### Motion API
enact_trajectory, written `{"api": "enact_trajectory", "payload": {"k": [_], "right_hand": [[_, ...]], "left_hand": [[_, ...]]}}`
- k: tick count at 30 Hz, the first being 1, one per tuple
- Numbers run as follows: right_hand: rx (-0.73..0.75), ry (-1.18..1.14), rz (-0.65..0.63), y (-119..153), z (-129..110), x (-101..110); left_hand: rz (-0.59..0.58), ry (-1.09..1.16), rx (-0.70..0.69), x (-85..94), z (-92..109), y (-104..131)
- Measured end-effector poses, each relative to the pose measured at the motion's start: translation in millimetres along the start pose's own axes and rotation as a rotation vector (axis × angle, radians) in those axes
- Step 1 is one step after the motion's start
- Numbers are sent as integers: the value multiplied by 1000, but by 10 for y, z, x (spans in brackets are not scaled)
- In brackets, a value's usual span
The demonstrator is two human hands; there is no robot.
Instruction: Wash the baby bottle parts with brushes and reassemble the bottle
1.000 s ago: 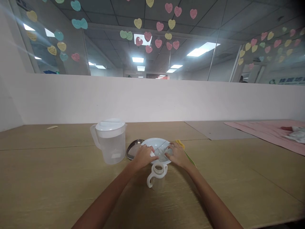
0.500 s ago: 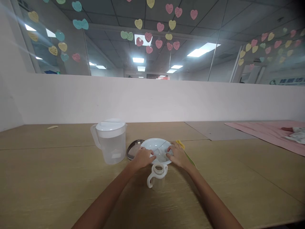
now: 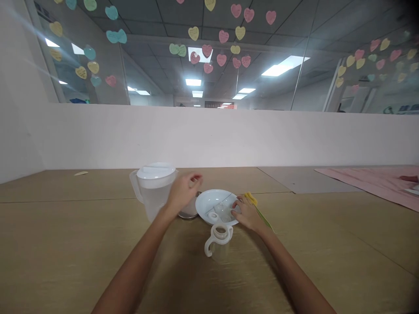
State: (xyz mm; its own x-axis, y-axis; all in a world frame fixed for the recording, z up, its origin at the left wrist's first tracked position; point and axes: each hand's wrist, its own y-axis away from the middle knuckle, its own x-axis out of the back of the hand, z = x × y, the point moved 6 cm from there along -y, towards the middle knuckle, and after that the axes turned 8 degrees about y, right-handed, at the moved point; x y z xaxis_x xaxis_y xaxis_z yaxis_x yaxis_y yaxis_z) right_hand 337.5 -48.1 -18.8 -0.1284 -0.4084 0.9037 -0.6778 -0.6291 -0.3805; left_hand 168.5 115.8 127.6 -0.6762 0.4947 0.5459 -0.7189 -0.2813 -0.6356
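My left hand [image 3: 183, 189] is raised beside the pitcher, above a round metal-rimmed dish [image 3: 188, 215]; its fingers are curled but apart, slightly blurred, with nothing visible in them. My right hand [image 3: 247, 213] rests at the right rim of a white bowl [image 3: 204, 201], thumb and fingers apart. Inside the bowl lie clear pieces [image 3: 224, 212] and a small white ring-shaped part [image 3: 213, 216]. Just in front stands a clear baby bottle [image 3: 221, 248] with a white two-handled collar, its top uncapped. A translucent pitcher [image 3: 152, 196] with a white lid is partly covered by my left hand.
A brush [image 3: 252, 198] with a yellow head and green handle lies right of the bowl. Far right, a pink cloth [image 3: 366, 181] covers part of the table, with a person's hand [image 3: 409, 178] at the edge. A flat pale piece [image 3: 81, 173] lies at the back left.
My left hand has lifted off the bowl and moved up and left towards the pitcher, uncovering the small white part. My right hand stays at the bowl's rim. The view has shifted slightly.
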Motion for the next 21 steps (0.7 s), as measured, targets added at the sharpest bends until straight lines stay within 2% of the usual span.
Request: {"api": "enact_trajectory", "payload": {"k": [2,4,7,9,11,14,17,21], "right_hand": [[-3,-3,-8,5,-7,1],[-6,-3,-6,9,-17,9],[-7,-6,5,11,-32,21],[-6,-12,11,8,-38,22],[-3,-19,13,5,-39,17],[-5,-26,14,0,-25,1],[1,-27,26,-5,-6,-18],[16,-24,40,-13,8,-31]], "left_hand": [[222,28,-23,427,41,-39],[431,36,0,810,-41,-31],[660,1,108,1212,-370,11],[782,-37,210,1374,-666,52],[819,-61,340,1433,-977,77],[761,-48,448,1384,-1315,73],[710,-20,476,1297,-1458,60],[691,25,519,1244,-1527,61]]}}
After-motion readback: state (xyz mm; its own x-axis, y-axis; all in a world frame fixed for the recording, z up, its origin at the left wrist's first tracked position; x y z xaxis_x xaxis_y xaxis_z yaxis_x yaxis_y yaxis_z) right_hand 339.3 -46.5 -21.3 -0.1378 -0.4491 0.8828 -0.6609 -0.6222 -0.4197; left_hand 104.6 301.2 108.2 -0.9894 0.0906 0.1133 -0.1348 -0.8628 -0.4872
